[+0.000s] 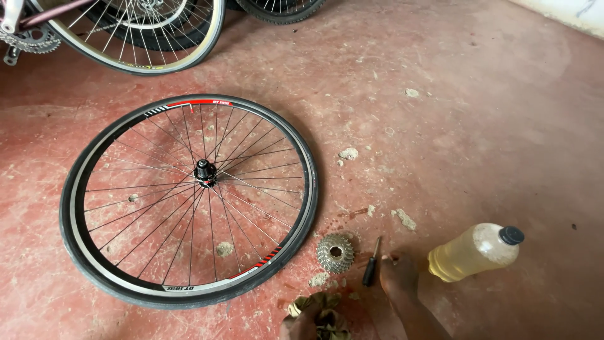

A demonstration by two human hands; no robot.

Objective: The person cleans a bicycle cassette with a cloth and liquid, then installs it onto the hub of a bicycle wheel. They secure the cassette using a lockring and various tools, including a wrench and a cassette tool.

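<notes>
A bicycle wheel (189, 195) with a black tyre, silver rim and black hub lies flat on the red floor. To its right, a silver cassette sprocket (335, 252) rests on the floor. A small screwdriver (372, 261) with a black handle lies just right of it. My right hand (399, 277) rests on the floor beside the screwdriver handle and holds nothing. At the bottom edge, my left hand (297, 326) grips a crumpled dirty rag (319, 311); most of this hand is cut off by the frame.
A plastic bottle (473, 252) of yellowish liquid with a dark cap lies on its side to the right of my right hand. Other bicycle wheels (138, 31) and a chainring stand at the top left. Small lumps of dirt (348, 153) dot the floor.
</notes>
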